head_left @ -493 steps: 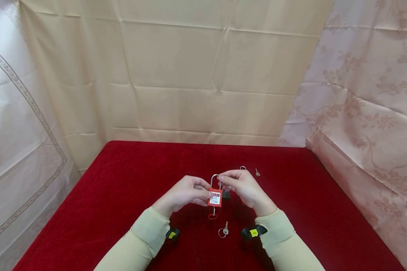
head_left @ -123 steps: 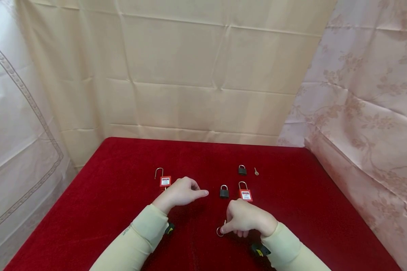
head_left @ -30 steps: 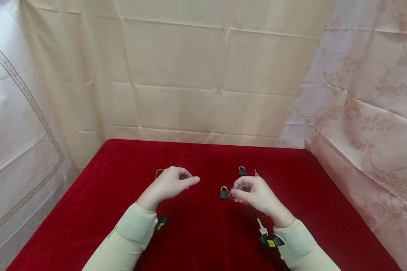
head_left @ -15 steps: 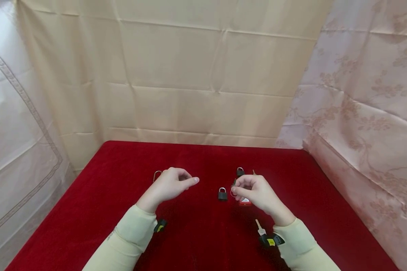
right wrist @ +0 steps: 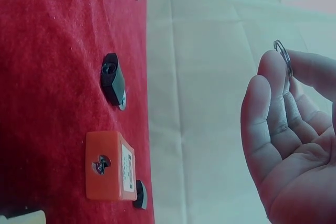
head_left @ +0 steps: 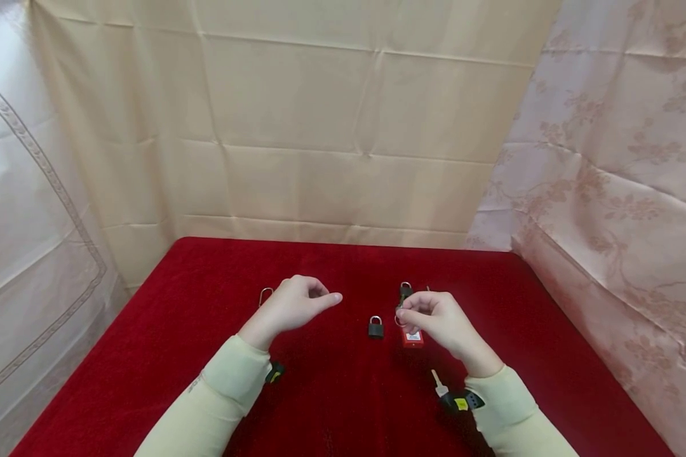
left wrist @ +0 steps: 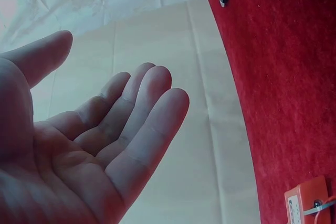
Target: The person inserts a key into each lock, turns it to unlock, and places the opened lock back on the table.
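My right hand (head_left: 437,317) pinches a key ring (right wrist: 283,56) between thumb and index finger, above the table; in the head view a key shows at the fingertips. Just beyond and below that hand lies a red padlock (head_left: 413,339) with a white label, its keyhole visible in the right wrist view. Left of it lies a black padlock (head_left: 375,330); another black padlock (head_left: 405,291) is farther back. My left hand (head_left: 291,304) hovers empty, fingers loosely bent. It hides most of a second red padlock (left wrist: 307,200), whose shackle (head_left: 267,294) shows; a key with a ring sits in it.
A loose key (head_left: 439,385) lies on the red cloth (head_left: 331,393) beside my right wrist camera. Behind my right hand the tip of another small key (head_left: 428,289) shows. Beige curtain (head_left: 297,127) hangs behind the table.
Earlier both hands held a red padlock; later my right hand was at the key ring near the front. That ring is now raised, and my right hand has just shifted slightly right and away.
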`<state>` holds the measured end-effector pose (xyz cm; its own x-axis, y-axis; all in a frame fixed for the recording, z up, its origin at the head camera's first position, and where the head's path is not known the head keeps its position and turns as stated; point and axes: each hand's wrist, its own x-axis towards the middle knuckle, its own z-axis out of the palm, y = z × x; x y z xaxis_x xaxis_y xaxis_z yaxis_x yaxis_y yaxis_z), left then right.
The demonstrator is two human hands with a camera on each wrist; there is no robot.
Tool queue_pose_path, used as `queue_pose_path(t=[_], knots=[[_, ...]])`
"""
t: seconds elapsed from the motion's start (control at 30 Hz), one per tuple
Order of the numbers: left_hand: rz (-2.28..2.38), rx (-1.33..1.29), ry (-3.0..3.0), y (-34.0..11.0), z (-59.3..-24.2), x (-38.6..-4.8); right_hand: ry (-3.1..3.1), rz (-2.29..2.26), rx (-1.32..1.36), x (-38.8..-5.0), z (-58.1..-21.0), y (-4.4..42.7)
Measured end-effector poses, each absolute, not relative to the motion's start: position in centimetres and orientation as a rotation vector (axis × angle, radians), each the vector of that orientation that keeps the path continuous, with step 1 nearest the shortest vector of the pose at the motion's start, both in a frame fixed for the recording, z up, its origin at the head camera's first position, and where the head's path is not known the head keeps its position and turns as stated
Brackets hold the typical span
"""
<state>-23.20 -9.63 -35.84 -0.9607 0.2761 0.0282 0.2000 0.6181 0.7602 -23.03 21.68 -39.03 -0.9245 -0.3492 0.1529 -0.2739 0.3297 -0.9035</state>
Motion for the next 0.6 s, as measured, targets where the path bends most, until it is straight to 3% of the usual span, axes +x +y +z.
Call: queue_pose_path(t=[0.6], knots=[[1.193, 0.421, 2.769, -7.2, -36.6, -24.8, 2.441, -1.772, -0.52, -23.8, -39.5, 22.7]])
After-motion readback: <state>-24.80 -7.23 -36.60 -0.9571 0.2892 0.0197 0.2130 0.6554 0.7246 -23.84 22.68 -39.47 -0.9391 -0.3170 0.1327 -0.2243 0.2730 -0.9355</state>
